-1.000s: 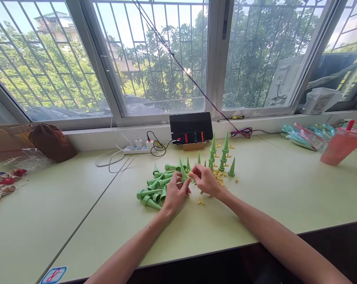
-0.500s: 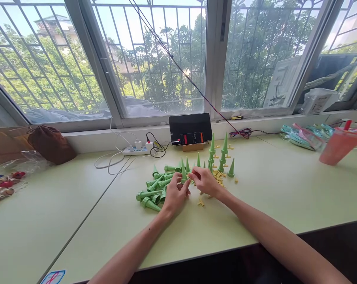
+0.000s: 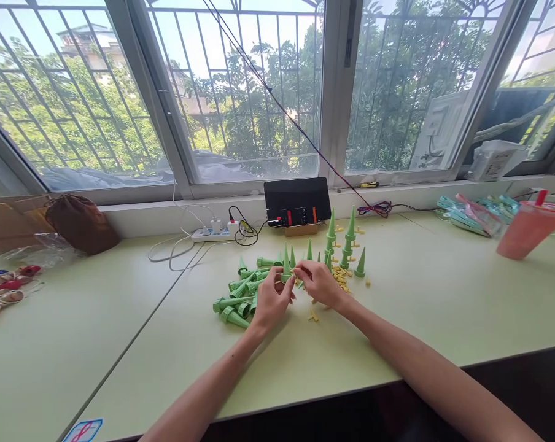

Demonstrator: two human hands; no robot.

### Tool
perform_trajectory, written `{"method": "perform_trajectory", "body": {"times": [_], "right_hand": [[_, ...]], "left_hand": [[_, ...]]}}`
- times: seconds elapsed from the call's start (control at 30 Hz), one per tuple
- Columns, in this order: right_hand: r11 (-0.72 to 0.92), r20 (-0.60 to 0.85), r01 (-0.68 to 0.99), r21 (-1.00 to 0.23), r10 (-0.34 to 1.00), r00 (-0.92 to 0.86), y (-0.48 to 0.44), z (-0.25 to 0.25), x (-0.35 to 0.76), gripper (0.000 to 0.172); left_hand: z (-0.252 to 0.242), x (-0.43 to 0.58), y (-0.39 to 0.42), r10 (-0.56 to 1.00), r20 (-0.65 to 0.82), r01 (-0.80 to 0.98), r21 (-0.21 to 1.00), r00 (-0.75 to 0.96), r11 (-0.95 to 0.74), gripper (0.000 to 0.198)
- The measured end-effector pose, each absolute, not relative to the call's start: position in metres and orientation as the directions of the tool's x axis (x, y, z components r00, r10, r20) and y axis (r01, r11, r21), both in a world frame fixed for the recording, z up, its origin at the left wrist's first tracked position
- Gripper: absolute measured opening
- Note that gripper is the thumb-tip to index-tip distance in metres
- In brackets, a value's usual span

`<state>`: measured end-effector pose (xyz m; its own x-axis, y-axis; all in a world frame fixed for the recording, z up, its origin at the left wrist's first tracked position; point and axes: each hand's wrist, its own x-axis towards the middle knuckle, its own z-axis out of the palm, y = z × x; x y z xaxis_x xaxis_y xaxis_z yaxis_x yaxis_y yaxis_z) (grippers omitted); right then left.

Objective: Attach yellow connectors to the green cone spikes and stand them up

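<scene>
1. Holding one green, cone-shaped plastic spike [image 3: 287,261] point-up in the left hand [image 3: 272,301], thumb and fingers curled round its collar, over the pale green table [image 3: 190,368]. Cannot tell if its base touches down.
2. Pinching with the right hand [image 3: 321,283] at that same collar, thumb and fingertips nearly together, apparently on a small yellow plastic piece [image 3: 294,274], mostly hidden.
3. Looks mid-fitting, yellow onto green. Cannot tell how far seated.
4. Done, by the look: two upright stacks of nested green spikes [image 3: 347,247], beyond the right hand, with yellow T-shaped fittings [image 3: 360,231] jutting from the sides.
5. Unclear: one single green spike [image 3: 360,264], upright just right of the stacks, without any yellow clearly visible. Same for several upright green spikes [image 3: 309,250] behind the hands, bases partly hidden. Cannot call finished or not.
6. Left to do, presumably: a heap of loose green spikes [image 3: 236,301], mostly lying on their sides beside the left hand, without yellow visible.
7. Also loose: a pile of yellow plastic fittings [image 3: 342,277] just beyond the right wrist, plus one stray yellow T-piece [image 3: 314,315] nearer the table's front edge.
8. Progress estimate: partway, not near finished. More loose than stacked. Cannot count exactly, too much overlap.
</scene>
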<state>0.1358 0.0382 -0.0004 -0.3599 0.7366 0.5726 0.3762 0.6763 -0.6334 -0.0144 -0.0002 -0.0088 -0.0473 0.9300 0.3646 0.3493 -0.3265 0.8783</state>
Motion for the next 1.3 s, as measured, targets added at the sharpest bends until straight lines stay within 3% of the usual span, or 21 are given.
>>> {"method": "perform_trajectory", "body": {"times": [0.5,0.93,1.3], "right_hand": [[0.669,0.531,0.467,-0.578,0.743,-0.408,0.045,-0.010,0.138,0.040],[0.666,0.520,0.416,-0.619,0.745,-0.418,0.043,-0.006,0.137,0.044],[0.670,0.528,0.383,-0.636,0.740,-0.417,0.043,-0.009,0.135,0.036]], "left_hand": [[-0.016,-0.015,0.002,0.949,0.315,0.206,0.928,0.004,-0.309,0.040],[-0.013,-0.013,0.000,0.952,0.305,0.263,0.918,0.011,-0.297,0.040],[-0.010,-0.013,0.004,0.971,0.240,0.050,0.969,0.016,-0.241,0.036]]}}
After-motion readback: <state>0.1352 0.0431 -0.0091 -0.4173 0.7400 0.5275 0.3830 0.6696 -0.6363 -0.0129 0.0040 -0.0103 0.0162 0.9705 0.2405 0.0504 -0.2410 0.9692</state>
